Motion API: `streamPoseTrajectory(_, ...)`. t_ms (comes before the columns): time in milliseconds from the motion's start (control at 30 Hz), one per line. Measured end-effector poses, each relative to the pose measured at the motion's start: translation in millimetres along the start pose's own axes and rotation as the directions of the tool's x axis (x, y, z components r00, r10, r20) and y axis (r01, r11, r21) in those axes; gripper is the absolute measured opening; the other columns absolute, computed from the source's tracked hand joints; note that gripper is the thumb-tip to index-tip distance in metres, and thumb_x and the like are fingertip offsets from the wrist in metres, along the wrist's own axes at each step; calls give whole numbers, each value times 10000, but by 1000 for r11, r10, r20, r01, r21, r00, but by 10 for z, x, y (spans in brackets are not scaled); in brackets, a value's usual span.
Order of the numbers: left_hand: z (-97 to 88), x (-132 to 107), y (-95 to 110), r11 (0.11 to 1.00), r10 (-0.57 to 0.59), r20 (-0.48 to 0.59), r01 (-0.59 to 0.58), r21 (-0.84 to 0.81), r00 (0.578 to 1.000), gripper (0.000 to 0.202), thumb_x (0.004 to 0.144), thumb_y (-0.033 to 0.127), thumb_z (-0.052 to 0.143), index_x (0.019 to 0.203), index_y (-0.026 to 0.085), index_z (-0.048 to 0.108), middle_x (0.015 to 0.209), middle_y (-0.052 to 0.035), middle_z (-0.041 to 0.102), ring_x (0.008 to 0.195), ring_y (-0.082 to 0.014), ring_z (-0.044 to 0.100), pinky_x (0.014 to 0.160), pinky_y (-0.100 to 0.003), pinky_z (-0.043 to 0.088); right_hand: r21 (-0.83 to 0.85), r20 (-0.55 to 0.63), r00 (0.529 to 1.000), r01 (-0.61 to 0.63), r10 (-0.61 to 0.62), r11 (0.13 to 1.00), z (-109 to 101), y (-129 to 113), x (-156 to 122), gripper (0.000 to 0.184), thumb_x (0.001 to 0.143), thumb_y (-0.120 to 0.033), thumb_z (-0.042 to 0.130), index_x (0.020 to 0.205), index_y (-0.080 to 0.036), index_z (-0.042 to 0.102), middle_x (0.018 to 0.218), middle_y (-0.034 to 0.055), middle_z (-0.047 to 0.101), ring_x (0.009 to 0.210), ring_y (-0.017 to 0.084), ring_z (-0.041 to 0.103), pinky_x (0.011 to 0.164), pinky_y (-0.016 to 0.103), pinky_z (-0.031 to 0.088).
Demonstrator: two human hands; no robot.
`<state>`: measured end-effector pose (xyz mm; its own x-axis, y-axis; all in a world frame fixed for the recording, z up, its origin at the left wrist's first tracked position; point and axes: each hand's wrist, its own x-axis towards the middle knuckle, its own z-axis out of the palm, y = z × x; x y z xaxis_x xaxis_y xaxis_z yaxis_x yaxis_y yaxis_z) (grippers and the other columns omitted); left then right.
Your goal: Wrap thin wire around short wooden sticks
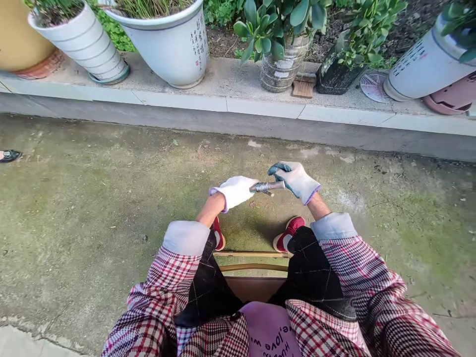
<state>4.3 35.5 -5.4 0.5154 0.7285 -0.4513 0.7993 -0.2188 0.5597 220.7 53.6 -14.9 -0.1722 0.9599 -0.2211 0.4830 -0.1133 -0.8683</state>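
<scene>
My left hand (238,192), in a white glove with a purple cuff, is closed around a stick (275,185) that points right. Silvery wire (262,187) is wound round the stick in several turns, and a second, shorter stick end (268,193) shows just below. My right hand (295,179), in a white glove with dark-coated fingers, is beside the stick's right end, slightly above it. Its fingers are curled together in a pinch; whether something thin is between them cannot be made out. The left glove hides the other end of the stick.
I sit on a low seat with a wooden frame (255,267), my red shoes (291,232) on the concrete ground (92,213). Ahead runs a low tiled ledge (230,101) bearing several plant pots, among them a white pot (167,44). Another person's shoe (9,155) shows at far left.
</scene>
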Motion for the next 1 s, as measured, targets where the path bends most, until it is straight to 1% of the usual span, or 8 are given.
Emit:
streamPoseTrajectory(133, -96, -34, -116, 922, -90, -174, 16, -388, 981, 222, 878, 325, 569, 997, 177, 683, 694, 2, 629, 513, -109, 512, 498, -220, 384, 34, 118, 986, -121, 116, 992, 245, -56, -66, 183, 774, -259, 557, 824, -164, 704, 634, 2, 641, 488, 102, 477, 478, 245, 356)
streamPoseTrajectory(267, -145, 27, -296, 962, -249, -316, 197, -187, 916, 227, 873, 269, 556, 1040, 212, 699, 782, -40, 685, 636, -170, 620, 593, -257, 442, -37, 330, 944, 19, -6, 999, 478, -221, -266, 210, 834, -291, 557, 863, -176, 730, 673, 6, 676, 530, 106, 534, 513, 237, 391)
streamPoseTrajectory(367, -90, 58, -269, 968, -234, -191, 247, 48, 953, 204, 838, 219, 586, 974, 220, 738, 803, -83, 716, 778, -238, 683, 708, -304, 469, -67, 302, 951, 86, -62, 994, 376, -239, -271, 234, 839, -287, 547, 868, -173, 749, 689, 8, 680, 562, 110, 535, 546, 245, 402)
streamPoseTrajectory(500, -7, 15, -109, 986, -130, -11, 128, -108, 991, 105, 785, 262, 683, 840, 197, 744, 656, -42, 663, 670, -190, 644, 655, -267, 454, -72, 85, 996, 28, -21, 997, 70, -117, -92, 182, 765, -258, 579, 786, -167, 736, 671, 2, 655, 595, 117, 533, 567, 249, 408)
streamPoseTrajectory(667, -80, -39, -106, 967, -78, -54, 62, -246, 996, 180, 816, 293, 649, 937, 180, 719, 669, 4, 629, 563, -118, 543, 545, -225, 409, 221, 164, 979, -153, 118, 963, 89, -88, -24, 185, 741, -330, 630, 791, -162, 690, 578, -17, 588, 437, 88, 447, 402, 227, 330)
streamPoseTrajectory(800, -102, 37, -235, 908, -202, -246, 88, -409, 948, 286, 879, 297, 536, 1092, 172, 680, 749, -14, 645, 549, -118, 528, 524, -229, 419, 274, 256, 963, -154, 83, 949, 361, -231, -165, 159, 774, -319, 619, 810, -172, 669, 630, -9, 623, 449, 82, 505, 426, 216, 415)
streamPoseTrajectory(900, -53, 85, -261, 961, -253, -319, 200, -189, 913, 272, 886, 279, 518, 1071, 216, 707, 827, -59, 705, 682, -179, 632, 630, -269, 468, 116, 308, 946, -140, 98, 983, 419, -282, -250, 155, 803, -313, 610, 814, -175, 681, 630, -13, 632, 446, 78, 496, 428, 212, 403)
streamPoseTrajectory(1000, -1, 78, -170, 956, -248, -158, 268, 121, 956, 291, 879, 237, 490, 1028, 233, 741, 885, -103, 742, 808, -229, 691, 700, -293, 473, -80, 246, 968, -22, 42, 997, 270, -220, -236, 180, 810, -307, 592, 798, -176, 714, 603, -15, 618, 485, 89, 494, 455, 215, 383)
